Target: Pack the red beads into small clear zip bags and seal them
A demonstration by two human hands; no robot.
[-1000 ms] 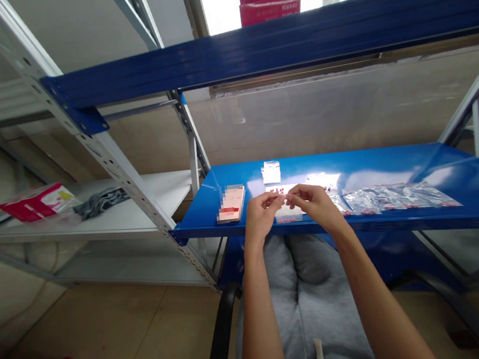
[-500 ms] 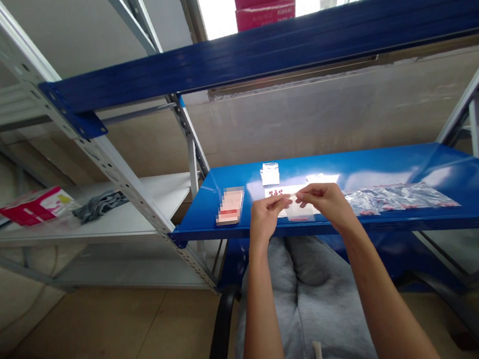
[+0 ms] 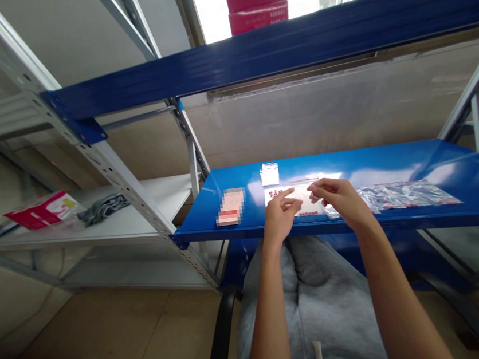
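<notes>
My left hand [image 3: 282,216] hovers over a white sheet [image 3: 303,193], thumb and fingers apart with nothing between them. My right hand [image 3: 341,199] is pinched at the sheet's right side. A small clear plastic bag [image 3: 332,211] hangs below its fingers; its contents are hard to make out. Small red pieces [image 3: 274,193] lie at the sheet's upper left, and a row of red pieces [image 3: 308,213] runs along its lower edge. Right of my right hand, several clear bags [image 3: 409,194] overlap on the blue shelf [image 3: 472,176], with red bits at their lower edges.
A stack of small clear-white bags [image 3: 270,174] lies behind the sheet. To the left is a blurred-out pinkish flat item [image 3: 230,206]. A blue beam [image 3: 251,57] crosses above the shelf. On the white side shelf are a pink-and-white package [image 3: 42,210] and grey cloth [image 3: 103,209].
Both hands were pinched together at the top of the clear bag. My left hand has let go and opened; my right has shifted right with the bag, uncovering the lower row of red pieces.
</notes>
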